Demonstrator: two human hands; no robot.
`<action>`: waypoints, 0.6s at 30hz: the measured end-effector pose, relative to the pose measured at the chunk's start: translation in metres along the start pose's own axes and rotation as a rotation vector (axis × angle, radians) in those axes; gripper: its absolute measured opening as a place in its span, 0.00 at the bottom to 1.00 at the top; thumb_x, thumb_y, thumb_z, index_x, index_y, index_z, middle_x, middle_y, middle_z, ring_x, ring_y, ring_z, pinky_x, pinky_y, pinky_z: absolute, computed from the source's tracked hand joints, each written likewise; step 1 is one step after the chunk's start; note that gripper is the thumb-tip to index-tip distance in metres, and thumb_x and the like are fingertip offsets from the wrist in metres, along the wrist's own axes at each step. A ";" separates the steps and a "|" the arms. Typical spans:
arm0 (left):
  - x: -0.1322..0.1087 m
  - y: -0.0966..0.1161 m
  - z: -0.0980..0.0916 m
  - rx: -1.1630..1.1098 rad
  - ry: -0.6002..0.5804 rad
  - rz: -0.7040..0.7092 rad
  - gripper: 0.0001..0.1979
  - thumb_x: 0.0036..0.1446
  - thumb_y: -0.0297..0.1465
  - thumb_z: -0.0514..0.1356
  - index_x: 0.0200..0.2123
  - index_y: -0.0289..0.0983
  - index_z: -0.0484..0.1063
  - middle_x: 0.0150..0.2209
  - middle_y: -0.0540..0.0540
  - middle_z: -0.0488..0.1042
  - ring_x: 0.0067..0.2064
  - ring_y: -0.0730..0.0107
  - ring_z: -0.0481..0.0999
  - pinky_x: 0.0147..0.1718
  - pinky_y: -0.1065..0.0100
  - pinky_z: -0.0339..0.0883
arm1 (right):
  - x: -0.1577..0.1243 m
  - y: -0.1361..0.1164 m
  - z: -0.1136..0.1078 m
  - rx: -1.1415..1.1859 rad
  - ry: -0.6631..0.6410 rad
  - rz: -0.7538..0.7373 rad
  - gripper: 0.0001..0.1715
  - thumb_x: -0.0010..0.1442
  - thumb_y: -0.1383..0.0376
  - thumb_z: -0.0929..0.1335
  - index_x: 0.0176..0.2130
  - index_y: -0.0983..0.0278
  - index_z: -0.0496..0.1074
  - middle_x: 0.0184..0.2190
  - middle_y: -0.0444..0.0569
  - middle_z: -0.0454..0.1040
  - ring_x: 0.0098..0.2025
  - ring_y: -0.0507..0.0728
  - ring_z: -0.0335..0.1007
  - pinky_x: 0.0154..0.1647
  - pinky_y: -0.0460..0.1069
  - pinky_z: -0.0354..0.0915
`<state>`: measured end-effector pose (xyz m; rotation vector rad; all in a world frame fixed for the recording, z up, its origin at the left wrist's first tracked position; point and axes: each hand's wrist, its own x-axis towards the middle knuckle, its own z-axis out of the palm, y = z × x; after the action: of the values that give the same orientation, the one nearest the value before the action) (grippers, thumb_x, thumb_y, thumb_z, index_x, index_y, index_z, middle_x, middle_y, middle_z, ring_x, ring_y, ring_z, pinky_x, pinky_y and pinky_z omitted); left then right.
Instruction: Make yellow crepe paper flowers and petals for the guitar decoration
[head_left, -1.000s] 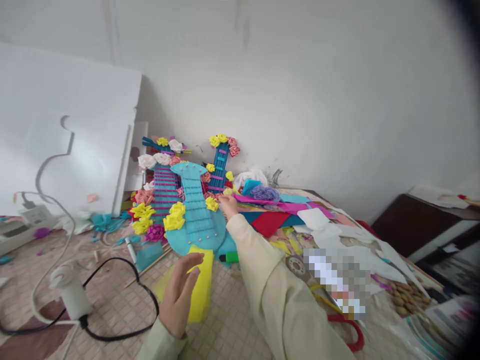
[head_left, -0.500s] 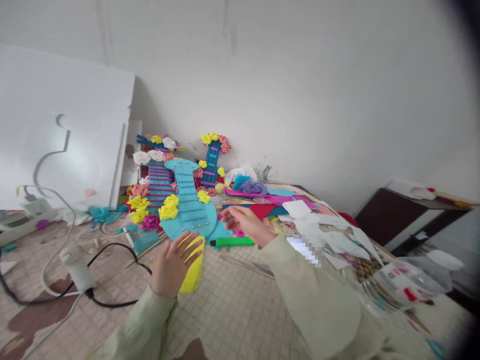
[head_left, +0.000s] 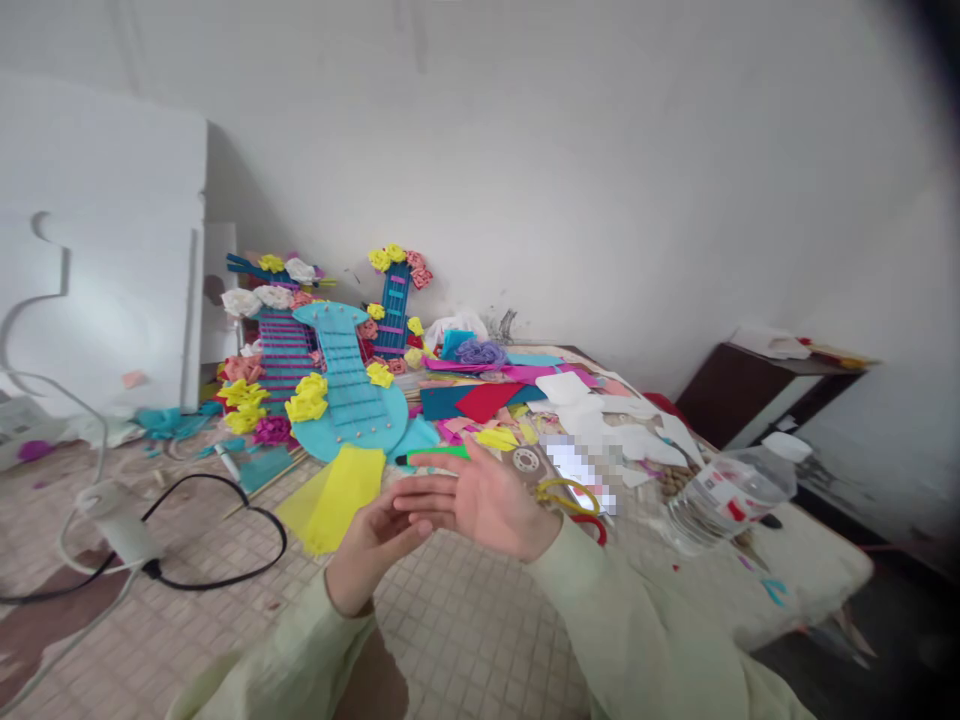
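My right hand (head_left: 491,500) is open above the table, palm showing and fingers stretched to the left. My left hand (head_left: 375,545) meets it, its thumb apart and its fingertips partly hidden at the right hand's fingers. Neither hand shows anything held. Just left of them lies a yellow sheet of crepe paper (head_left: 349,500). Behind the right fingers is a green marker (head_left: 442,459), partly covered. Beyond leans a light-blue guitar-shaped cutout (head_left: 349,380) with dark strings and yellow paper flowers (head_left: 306,398). Scissors (head_left: 570,494) with yellow and red handles lie beside the right wrist.
A white glue gun (head_left: 116,525) with a looping black cable lies left. A phone (head_left: 577,470), white paper scraps (head_left: 619,440) and a clear plastic bottle (head_left: 735,495) are on the right. More decorated guitar shapes (head_left: 285,355) stand at the back. A white board (head_left: 105,250) leans left.
My hands have come together from apart, the right one turning palm into view. The view has shifted right, bringing the scissors into sight.
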<state>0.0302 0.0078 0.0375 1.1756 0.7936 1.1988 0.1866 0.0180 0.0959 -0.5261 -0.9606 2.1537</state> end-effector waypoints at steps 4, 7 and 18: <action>-0.003 0.003 0.005 0.012 0.071 -0.017 0.09 0.41 0.32 0.67 0.28 0.34 0.75 0.28 0.46 0.78 0.30 0.66 0.76 0.32 0.65 0.71 | -0.008 -0.002 0.002 0.085 -0.047 0.011 0.37 0.58 0.42 0.53 0.54 0.65 0.58 0.50 0.59 0.67 0.48 0.59 0.67 0.54 0.56 0.53; -0.007 0.008 0.005 -0.003 0.153 -0.002 0.09 0.41 0.34 0.66 0.26 0.36 0.75 0.26 0.48 0.77 0.28 0.68 0.75 0.28 0.67 0.71 | -0.014 -0.004 0.006 0.126 -0.102 0.024 0.38 0.57 0.41 0.52 0.55 0.62 0.57 0.53 0.58 0.65 0.49 0.60 0.66 0.54 0.59 0.52; -0.027 0.023 -0.014 0.250 0.460 0.322 0.04 0.49 0.34 0.62 0.27 0.41 0.75 0.27 0.50 0.76 0.31 0.69 0.74 0.31 0.70 0.70 | -0.016 0.004 0.010 -0.789 0.059 -0.196 0.20 0.60 0.53 0.60 0.43 0.63 0.68 0.42 0.52 0.71 0.43 0.56 0.67 0.43 0.53 0.62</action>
<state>0.0044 -0.0159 0.0526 1.2807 1.1531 1.7109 0.1898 -0.0007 0.1008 -0.8115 -1.7467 1.5192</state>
